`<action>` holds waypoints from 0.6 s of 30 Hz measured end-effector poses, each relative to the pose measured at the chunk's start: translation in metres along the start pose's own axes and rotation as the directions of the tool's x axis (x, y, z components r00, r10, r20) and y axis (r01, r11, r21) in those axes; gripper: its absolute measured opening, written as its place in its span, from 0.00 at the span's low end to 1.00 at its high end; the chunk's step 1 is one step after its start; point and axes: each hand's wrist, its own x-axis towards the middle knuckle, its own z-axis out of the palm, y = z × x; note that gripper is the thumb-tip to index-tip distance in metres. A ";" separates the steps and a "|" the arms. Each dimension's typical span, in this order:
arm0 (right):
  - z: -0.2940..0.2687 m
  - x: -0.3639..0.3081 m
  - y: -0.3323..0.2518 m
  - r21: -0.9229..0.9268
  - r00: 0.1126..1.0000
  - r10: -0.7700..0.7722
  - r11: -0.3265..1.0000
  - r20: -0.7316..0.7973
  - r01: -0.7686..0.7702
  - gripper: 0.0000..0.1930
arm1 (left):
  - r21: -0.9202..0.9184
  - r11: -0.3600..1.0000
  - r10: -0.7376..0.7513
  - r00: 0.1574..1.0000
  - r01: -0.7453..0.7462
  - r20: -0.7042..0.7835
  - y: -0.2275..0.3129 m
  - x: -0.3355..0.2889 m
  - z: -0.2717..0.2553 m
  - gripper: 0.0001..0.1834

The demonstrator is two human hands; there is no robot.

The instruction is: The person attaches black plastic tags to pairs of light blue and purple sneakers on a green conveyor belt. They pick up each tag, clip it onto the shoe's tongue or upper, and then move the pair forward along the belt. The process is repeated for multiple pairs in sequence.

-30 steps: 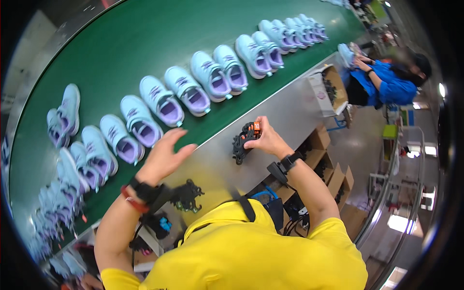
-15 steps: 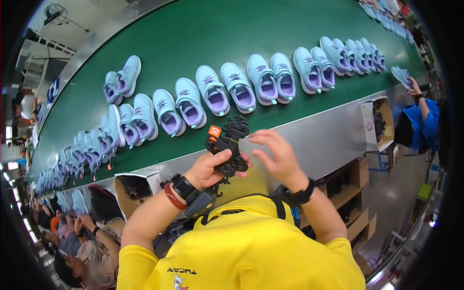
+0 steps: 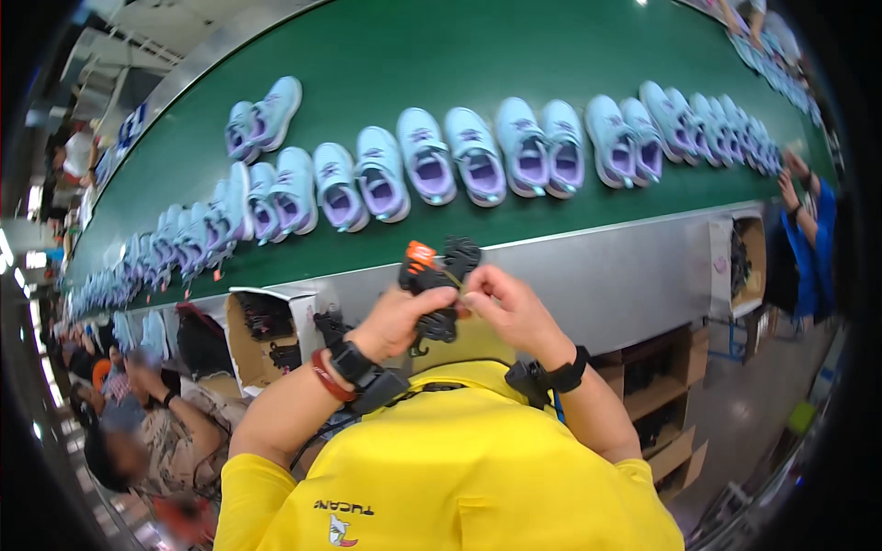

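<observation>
My left hand is wrapped round a bundle of black plastic shoe hangers, held in front of my chest at the table's near edge. An orange tag sits on the bundle's upper left. A thin yellowish band runs round the hangers. At the bundle's right side my right hand is closed, with thumb and forefinger pinching the band. Beyond my hands stands a row of light blue shoes with lilac linings, set in pairs on the green table surface.
One shoe pair stands behind the row at left. Open cartons of black hangers flank me, a left carton and a right carton. Below the table is a shelf. Co-workers sit at left and stand at far right.
My right hand has come in from the open, its fingers now pinching the band on the bundle. The bundle has tilted slightly. The far-right co-worker's hands have moved up to the shoe row.
</observation>
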 end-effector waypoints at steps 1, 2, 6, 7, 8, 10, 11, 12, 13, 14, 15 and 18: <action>-0.011 -0.003 -0.001 -0.298 0.989 -0.144 0.942 0.046 0.151 0.04 | 0.020 1.000 -0.014 0.998 0.016 -0.055 0.002 -0.005 0.000 0.16; -0.021 -0.006 -0.002 -0.560 0.958 -0.255 0.777 0.135 0.286 0.05 | 0.043 0.999 -0.027 0.993 0.032 -0.112 0.007 -0.013 0.004 0.17; -0.030 -0.013 -0.011 -0.087 0.994 0.004 0.996 -0.113 -0.014 0.07 | 0.396 0.908 -0.150 0.989 0.139 -0.002 0.007 -0.012 0.019 0.20; -0.030 -0.010 0.001 0.073 0.976 0.078 0.995 -0.203 -0.065 0.08 | 0.505 0.845 -0.215 0.977 0.179 0.014 0.011 -0.014 0.033 0.20; -0.030 -0.008 0.013 0.233 0.950 0.155 0.968 -0.270 -0.092 0.08 | 0.582 0.795 -0.247 0.967 0.170 0.054 0.008 -0.014 0.042 0.20; -0.029 -0.016 0.034 0.398 0.926 0.251 0.909 -0.281 -0.126 0.08 | 0.790 0.611 -0.267 0.953 0.054 0.141 0.000 -0.005 0.053 0.23; -0.030 -0.024 0.044 0.458 0.905 0.316 0.874 -0.284 -0.161 0.08 | 0.823 0.568 -0.265 0.953 0.028 0.151 -0.002 -0.001 0.060 0.24; -0.035 -0.034 0.052 0.519 0.879 0.376 0.835 -0.294 -0.184 0.09 | 0.853 0.522 -0.264 0.949 -0.010 0.172 -0.001 0.002 0.069 0.25; -0.042 -0.045 0.058 0.403 0.876 0.417 0.865 -0.243 -0.300 0.09 | 0.878 0.476 -0.265 0.944 -0.049 0.196 0.000 0.005 0.078 0.26; -0.048 -0.058 0.063 0.280 0.858 0.474 0.866 -0.199 -0.413 0.09 | 0.897 0.441 -0.349 0.917 -0.022 0.194 0.000 0.008 0.086 0.29; -0.051 -0.070 0.060 0.325 0.845 0.498 0.845 -0.193 -0.424 0.08 | 0.888 0.447 -0.265 0.933 -0.105 0.244 -0.008 0.011 0.092 0.30; -0.069 -0.108 0.074 0.653 0.735 0.541 0.736 -0.409 -0.179 0.07 | 0.646 0.761 -0.190 0.972 0.057 0.137 -0.015 0.024 0.106 0.32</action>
